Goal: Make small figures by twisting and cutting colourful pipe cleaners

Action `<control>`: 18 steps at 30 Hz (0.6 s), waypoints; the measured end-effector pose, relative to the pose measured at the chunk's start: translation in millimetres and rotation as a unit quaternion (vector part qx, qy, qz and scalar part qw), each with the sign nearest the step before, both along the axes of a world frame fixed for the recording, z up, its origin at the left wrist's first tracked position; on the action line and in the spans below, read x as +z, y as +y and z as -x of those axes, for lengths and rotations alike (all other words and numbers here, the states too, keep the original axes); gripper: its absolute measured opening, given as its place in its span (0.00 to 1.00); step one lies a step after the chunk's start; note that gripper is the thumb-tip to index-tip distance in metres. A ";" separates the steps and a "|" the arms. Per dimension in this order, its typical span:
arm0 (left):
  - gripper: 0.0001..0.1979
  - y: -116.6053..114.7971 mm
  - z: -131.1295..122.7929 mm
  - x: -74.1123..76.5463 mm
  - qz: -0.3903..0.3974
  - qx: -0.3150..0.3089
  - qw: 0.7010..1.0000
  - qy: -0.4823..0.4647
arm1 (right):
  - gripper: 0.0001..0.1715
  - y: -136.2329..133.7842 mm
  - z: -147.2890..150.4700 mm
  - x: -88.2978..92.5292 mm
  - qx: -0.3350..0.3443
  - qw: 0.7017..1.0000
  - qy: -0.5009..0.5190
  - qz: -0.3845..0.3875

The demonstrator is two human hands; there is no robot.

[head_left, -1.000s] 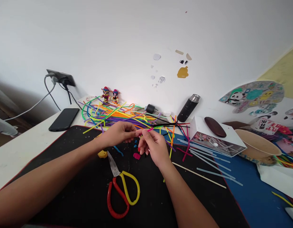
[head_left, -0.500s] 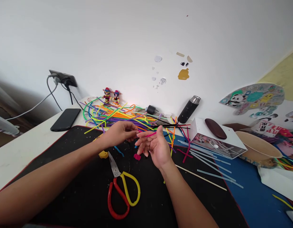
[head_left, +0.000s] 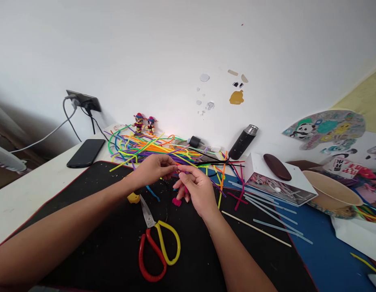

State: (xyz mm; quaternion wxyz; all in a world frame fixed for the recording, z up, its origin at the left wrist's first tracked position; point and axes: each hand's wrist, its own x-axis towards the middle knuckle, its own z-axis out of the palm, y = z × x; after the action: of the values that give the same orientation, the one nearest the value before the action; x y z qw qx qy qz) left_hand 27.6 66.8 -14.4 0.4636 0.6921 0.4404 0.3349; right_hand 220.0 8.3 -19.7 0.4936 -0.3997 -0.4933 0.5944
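Note:
Both hands meet above the black mat [head_left: 111, 243]. My left hand [head_left: 156, 168] pinches one end of a small pink pipe cleaner piece [head_left: 186, 189], and my right hand [head_left: 200, 188] has thumb and forefinger closed on it from the other side. Fingers hide most of the piece. Just below them a small magenta curled piece [head_left: 176, 201] lies on the mat. Scissors [head_left: 150, 221] with one red and one yellow handle lie partly open below my hands. A blue pipe cleaner bit [head_left: 153, 193] and a yellow object [head_left: 133, 198] are near my left wrist.
Behind the hands spreads a pile of coloured pipe cleaners [head_left: 151, 148]. A phone [head_left: 86, 153] lies at left, two small figures [head_left: 139, 122] stand by the wall. At right are a black flask [head_left: 243, 142], a white box [head_left: 279, 184], glue sticks [head_left: 273, 211], a wooden stick [head_left: 256, 228] and a bowl [head_left: 331, 188].
The fingers of my right hand have closed in from a spread pose, and its thumb has come down onto the pink piece. My left hand has barely moved. The view has shifted slightly.

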 end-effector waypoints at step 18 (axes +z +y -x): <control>0.24 -1.4 -0.3 12.7 0.051 0.027 0.996 -0.062 | 0.27 2.6 1.8 -9.2 0.004 0.999 -0.032 0.032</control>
State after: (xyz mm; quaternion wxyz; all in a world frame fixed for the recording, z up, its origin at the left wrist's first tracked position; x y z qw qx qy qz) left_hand 27.9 65.5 -1.8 0.5157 0.6330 0.4457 0.3670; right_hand 218.2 10.9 -28.9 0.4616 -0.4324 -0.4912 0.5989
